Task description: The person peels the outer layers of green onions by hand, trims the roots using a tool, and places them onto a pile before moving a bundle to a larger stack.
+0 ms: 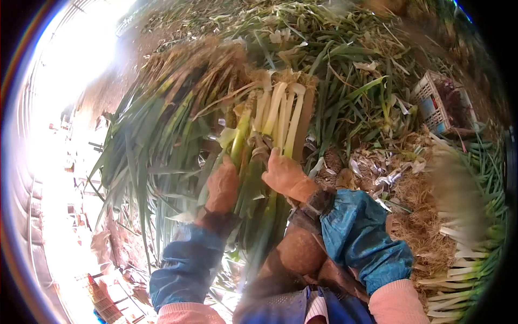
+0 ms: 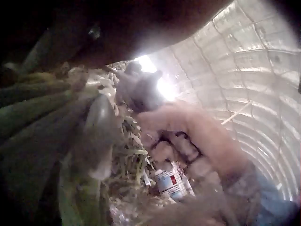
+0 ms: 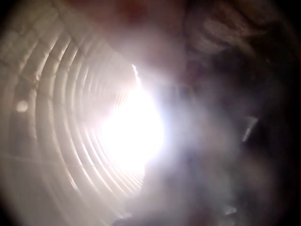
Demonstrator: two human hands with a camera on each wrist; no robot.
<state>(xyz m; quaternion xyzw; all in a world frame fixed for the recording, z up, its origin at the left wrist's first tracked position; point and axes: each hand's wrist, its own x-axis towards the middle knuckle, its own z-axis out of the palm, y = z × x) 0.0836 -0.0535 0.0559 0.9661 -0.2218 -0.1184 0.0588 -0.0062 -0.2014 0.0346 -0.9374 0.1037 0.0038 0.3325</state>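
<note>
In the head view, long green stalks with pale root ends lie bundled in front of the person, a twisted grey-brown band across them. The right hand is at the band with its fingers curled; the left wrist view shows this hand pinching the dark twisted band. To the left, the left hand is against a thick green stalk; its fingers are partly hidden, and their grip is unclear. The right wrist view is mostly glare and blur.
A white crate stands at the back right. Dry roots and a row of green-and-white stalks lie at the right. Loose leaves cover the ground behind; a leafy heap is left of the bundle.
</note>
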